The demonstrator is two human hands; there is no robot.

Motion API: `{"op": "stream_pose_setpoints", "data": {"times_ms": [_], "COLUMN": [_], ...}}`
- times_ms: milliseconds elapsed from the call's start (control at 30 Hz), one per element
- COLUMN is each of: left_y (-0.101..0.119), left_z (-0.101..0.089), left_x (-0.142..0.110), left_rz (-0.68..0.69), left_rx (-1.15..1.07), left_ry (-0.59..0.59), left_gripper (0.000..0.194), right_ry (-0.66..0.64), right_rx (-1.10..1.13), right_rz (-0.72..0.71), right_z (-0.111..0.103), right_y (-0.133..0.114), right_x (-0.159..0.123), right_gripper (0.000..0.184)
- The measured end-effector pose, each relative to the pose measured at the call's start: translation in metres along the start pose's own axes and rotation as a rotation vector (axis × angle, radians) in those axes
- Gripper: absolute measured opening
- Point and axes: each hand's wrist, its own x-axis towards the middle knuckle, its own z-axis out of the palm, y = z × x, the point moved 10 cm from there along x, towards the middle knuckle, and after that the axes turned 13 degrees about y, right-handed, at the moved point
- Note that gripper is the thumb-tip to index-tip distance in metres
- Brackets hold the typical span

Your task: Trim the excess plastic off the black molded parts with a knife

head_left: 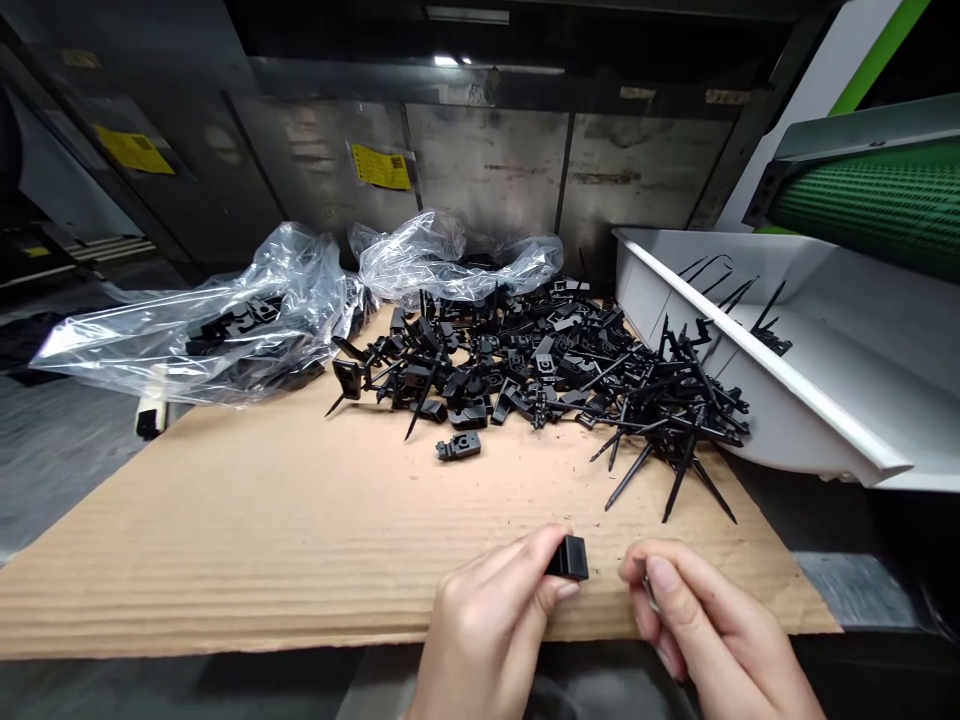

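My left hand (487, 625) pinches a small black plastic part (568, 558) between thumb and forefinger, just above the near edge of a cardboard sheet (285, 540). My right hand (705, 625) is beside it, fingers curled, with a thin metal tool (649, 592) showing between thumb and fingers. A large heap of black plastic parts and sprues (540, 365) lies farther back on the cardboard. One loose black part (458, 447) sits apart in front of the heap.
Two clear plastic bags (225, 320) with black parts lie at the back left and centre. A white chute tray (787, 340) slopes in from the right under a green conveyor (870, 200). Metal machine panels stand behind.
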Motion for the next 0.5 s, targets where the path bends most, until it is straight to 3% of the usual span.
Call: {"op": "stream_pose_setpoints", "data": {"times_ms": [100,200,267,333,400,433,500], "left_y": [0.001,0.0,-0.002,-0.011,-0.025,-0.031,-0.034], "left_z": [-0.002,0.002,0.004,0.0,-0.001,0.0,0.008], "left_x": [0.002,0.003,0.001,-0.003,-0.011,-0.016,-0.023], "left_rz": [-0.041,-0.175,-0.284,-0.413,-0.585,-0.684,-0.827], "left_rx": [-0.116,-0.324,-0.431,-0.454,-0.495,-0.55,-0.721], "left_ry": [-0.016,-0.125,-0.192,-0.181,-0.152,-0.144,-0.15], "left_gripper": [0.027,0.022,0.02,0.028,0.028,0.029,0.037], "right_ry": [-0.008,-0.021,0.043,0.108,0.077,0.05,0.121], "right_rx": [0.062,0.146,0.168,0.142,0.123,0.124,0.144], "right_rz": [0.067,0.158,0.164,0.164,0.167,0.16,0.12], "right_z": [0.01,0.023,0.018,0.006,0.001,0.0,-0.01], "right_y": [-0.001,-0.006,-0.007,-0.001,0.009,0.012,0.016], "right_x": [0.004,0.009,0.015,0.017,0.014,0.011,0.004], "right_gripper": [0.028,0.024,0.022,0.026,0.036,0.039,0.034]}}
